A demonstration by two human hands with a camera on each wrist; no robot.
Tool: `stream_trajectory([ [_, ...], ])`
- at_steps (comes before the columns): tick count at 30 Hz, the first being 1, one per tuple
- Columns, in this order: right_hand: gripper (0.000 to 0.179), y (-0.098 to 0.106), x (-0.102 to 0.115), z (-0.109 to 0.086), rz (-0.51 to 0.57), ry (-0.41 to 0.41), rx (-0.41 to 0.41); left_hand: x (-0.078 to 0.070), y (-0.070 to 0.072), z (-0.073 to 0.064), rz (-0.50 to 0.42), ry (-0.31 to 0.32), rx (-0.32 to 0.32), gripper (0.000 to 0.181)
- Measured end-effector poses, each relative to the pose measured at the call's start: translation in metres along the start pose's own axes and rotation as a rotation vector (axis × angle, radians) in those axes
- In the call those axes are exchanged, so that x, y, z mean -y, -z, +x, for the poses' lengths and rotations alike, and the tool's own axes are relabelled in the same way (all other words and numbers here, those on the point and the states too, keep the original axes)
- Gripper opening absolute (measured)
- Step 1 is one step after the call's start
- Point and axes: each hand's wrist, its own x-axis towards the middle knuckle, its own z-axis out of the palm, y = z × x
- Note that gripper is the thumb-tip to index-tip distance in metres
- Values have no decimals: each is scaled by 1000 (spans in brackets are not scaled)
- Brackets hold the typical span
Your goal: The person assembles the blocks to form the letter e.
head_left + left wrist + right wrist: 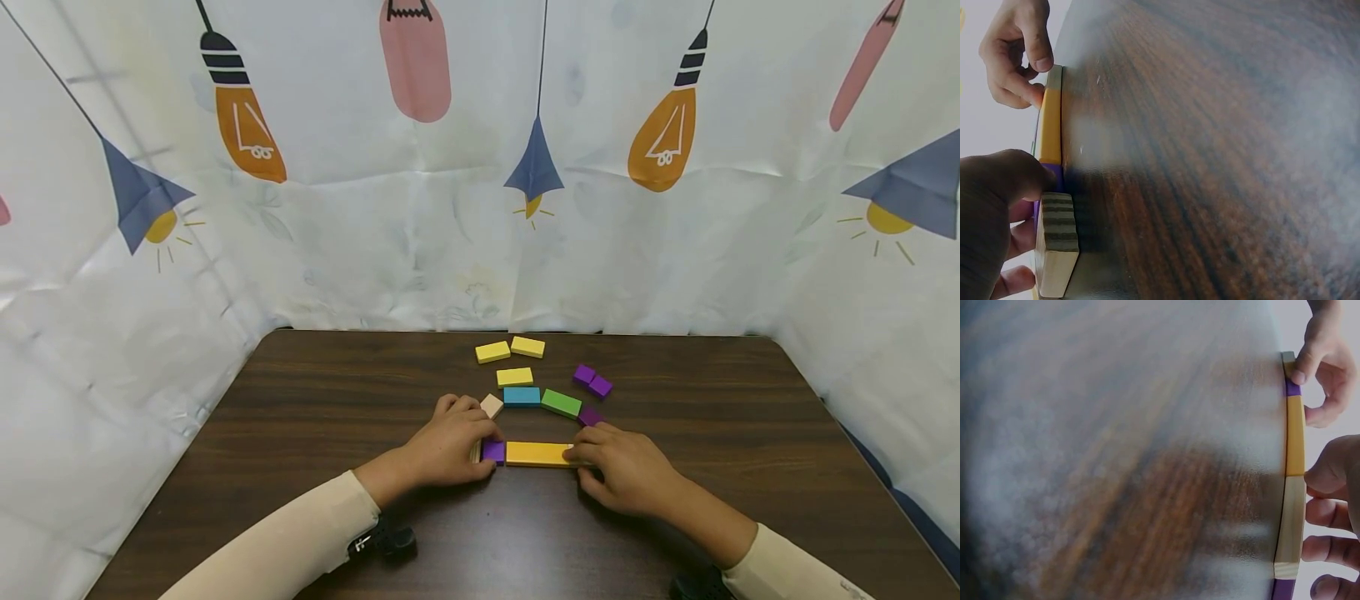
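Observation:
A row of blocks lies in front of me. My left hand (450, 443) pinches a small purple block (493, 452) between thumb and fingers at the row's left part. Beside it in the left wrist view is a wooden block with dark stripes (1059, 219). An orange-yellow plank (536, 454) adjoins the purple block on the right. At the plank's right end, my right hand (626, 467) holds a plain wooden block (1291, 519), its forefinger by the joint with the plank. That block is mostly hidden under the hand in the head view.
Behind the row are a pale block (491, 406), a blue block (521, 397), a green block (561, 403) and a purple block (590, 416). Farther back lie yellow blocks (514, 377) and two purple blocks (592, 381). A printed curtain (480, 250) surrounds the brown table (337, 392).

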Motion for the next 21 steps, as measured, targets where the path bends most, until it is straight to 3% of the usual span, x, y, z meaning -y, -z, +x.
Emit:
stream_trajectory([
  [12, 21, -1, 0, -1, 7, -12, 5, 1, -1, 0, 15, -24, -33, 25],
  [21, 21, -1, 0, -1, 9, -6, 0, 1, 0, 0, -14, -11, -16, 27],
])
